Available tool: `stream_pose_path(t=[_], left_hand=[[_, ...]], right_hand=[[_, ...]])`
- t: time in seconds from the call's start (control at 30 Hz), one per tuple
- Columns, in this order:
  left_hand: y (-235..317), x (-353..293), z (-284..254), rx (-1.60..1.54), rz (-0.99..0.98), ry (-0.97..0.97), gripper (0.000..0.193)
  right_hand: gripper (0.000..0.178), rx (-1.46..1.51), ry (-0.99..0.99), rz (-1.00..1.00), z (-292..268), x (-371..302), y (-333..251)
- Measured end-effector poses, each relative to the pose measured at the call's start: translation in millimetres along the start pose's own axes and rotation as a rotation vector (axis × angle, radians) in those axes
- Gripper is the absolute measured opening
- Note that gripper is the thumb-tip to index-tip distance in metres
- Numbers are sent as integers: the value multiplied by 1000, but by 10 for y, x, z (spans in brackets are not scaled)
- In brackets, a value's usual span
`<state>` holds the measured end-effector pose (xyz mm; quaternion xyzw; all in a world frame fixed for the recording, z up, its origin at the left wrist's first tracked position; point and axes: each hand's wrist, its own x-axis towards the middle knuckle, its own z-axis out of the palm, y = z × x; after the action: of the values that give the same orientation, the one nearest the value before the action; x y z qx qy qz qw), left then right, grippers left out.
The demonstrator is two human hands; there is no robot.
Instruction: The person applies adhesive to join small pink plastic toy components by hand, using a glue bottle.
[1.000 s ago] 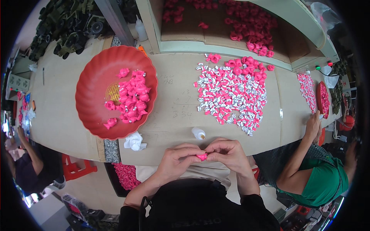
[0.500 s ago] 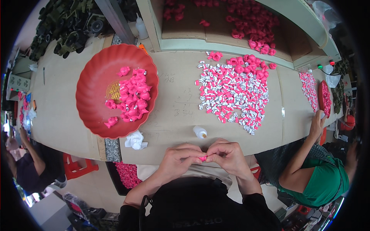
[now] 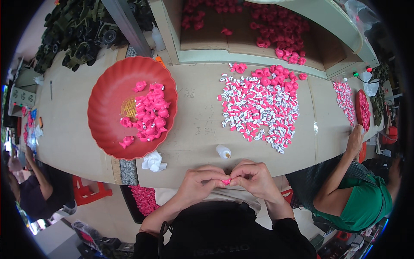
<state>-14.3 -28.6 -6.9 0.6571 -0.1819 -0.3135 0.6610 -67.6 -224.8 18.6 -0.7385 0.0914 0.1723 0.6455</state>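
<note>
At the table's near edge, my left hand [image 3: 198, 183] and my right hand [image 3: 256, 179] meet fingertip to fingertip. Both pinch one small pink plastic piece [image 3: 226, 181], mostly covered by the fingers. Just beyond them a small white squeeze bottle [image 3: 222, 151] lies on its side, its brownish tip toward me. Farther right spreads a layer of small pink and white plastic pieces [image 3: 258, 108], with larger rounded pink parts [image 3: 280, 74] along its far side. To the left, a red scalloped bowl [image 3: 97, 97] contains a heap of pink toy figures [image 3: 152, 110].
A crumpled white tissue [image 3: 153, 162] lies by the bowl. At the back, a shelf box [image 3: 207, 45] holds more pink parts. Under the table edge sits a black bin of pink pieces [image 3: 145, 199]. A person in green [image 3: 360, 203] works at right; another person sits far left.
The view has tilted slightly, so the table things sit a little lower in it. My fingers have shifted slightly around the pink piece, which both hands still pinch.
</note>
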Motion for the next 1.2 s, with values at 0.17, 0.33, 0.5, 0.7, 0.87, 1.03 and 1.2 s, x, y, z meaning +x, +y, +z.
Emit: stream_pose_path(t=[0.17,0.33,0.5,0.7,0.87,1.03,1.2], left_hand=[[202,-30,-82,-7,-60,13,16],[526,33,-415,359,167,326,24],[875,459,-515,851,386,681,31],[772,1627,-305,819,461,340,25],[482,2444,-282,1132,689,255,28],[545,2395,-265,1191,599,166,24],[940,1465,-71,685,384,223,21]], right_hand=[[9,76,5,-63,73,50,-34],[13,29,176,-172,59,85,15],[34,-283,522,-372,79,248,-61],[31,-346,438,-514,185,424,143],[28,-303,438,-562,182,403,143],[29,-106,499,-529,221,367,170],[30,167,530,-456,178,264,214]])
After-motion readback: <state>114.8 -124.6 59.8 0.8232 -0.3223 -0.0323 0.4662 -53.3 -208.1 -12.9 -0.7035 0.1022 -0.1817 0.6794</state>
